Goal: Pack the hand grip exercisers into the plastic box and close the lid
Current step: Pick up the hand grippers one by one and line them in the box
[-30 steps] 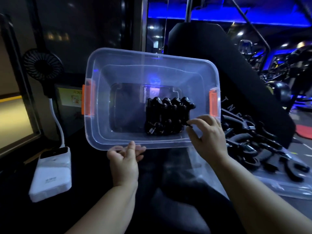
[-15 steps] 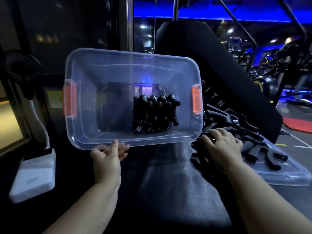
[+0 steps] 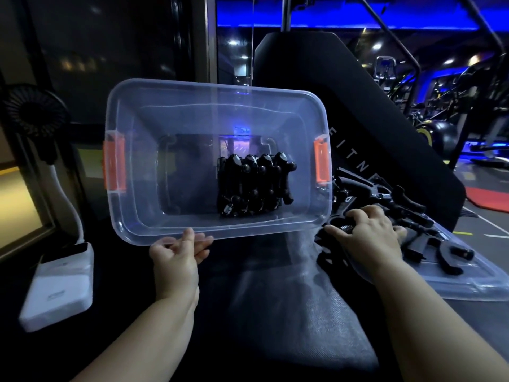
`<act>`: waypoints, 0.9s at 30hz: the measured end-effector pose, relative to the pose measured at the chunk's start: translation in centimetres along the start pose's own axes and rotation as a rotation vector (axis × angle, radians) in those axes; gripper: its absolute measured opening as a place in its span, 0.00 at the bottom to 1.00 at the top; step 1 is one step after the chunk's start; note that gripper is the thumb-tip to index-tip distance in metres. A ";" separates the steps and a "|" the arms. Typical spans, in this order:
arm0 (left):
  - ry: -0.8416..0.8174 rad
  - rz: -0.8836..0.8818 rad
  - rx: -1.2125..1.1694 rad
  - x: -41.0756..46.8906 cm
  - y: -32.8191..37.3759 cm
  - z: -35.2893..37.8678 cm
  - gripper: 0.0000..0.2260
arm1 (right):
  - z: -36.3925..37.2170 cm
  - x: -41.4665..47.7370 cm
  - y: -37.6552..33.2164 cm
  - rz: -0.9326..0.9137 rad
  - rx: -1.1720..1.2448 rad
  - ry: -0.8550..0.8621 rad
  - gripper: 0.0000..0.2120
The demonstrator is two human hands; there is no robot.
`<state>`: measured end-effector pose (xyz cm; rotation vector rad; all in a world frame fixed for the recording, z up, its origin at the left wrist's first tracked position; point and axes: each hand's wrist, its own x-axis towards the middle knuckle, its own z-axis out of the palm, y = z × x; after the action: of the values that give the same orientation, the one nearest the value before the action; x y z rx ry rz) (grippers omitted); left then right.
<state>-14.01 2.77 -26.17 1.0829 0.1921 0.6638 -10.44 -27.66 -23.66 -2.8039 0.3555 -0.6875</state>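
A clear plastic box (image 3: 143, 216) with orange side latches is tilted up toward me. Several black hand grip exercisers (image 3: 254, 186) stand packed in a row inside it, right of centre. My left hand (image 3: 179, 256) grips the box's near rim from below. To the right, a pile of loose black exercisers (image 3: 407, 213) lies on the clear lid (image 3: 468, 285), which rests flat. My right hand (image 3: 369, 232) lies on the near left part of that pile, fingers curled over one exerciser with a visible spring.
A black padded gym bench backrest (image 3: 371, 128) rises behind the box and lid. A white power bank (image 3: 57, 285) and a small black fan (image 3: 33, 111) stand at the left. Gym machines fill the far right.
My right hand left the row inside the box and moved right and down onto the pile on the lid. The box stays tilted in my left hand.
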 end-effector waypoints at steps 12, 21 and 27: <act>-0.001 -0.002 0.008 0.0 0.0 -0.2 0.07 | -1.7 -1.3 0.5 0.071 0.103 -0.036 0.26; 0.011 0.014 0.020 -0.1 0.1 0.0 0.07 | -2.0 -1.9 0.5 -0.049 -0.105 -0.165 0.41; 0.009 0.010 0.021 -0.1 0.1 0.0 0.08 | -2.2 -1.6 0.6 -0.081 -0.122 -0.152 0.32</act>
<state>-14.16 2.77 -26.09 1.1018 0.2027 0.6768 -13.01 -28.14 -22.65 -2.9773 0.2657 -0.4800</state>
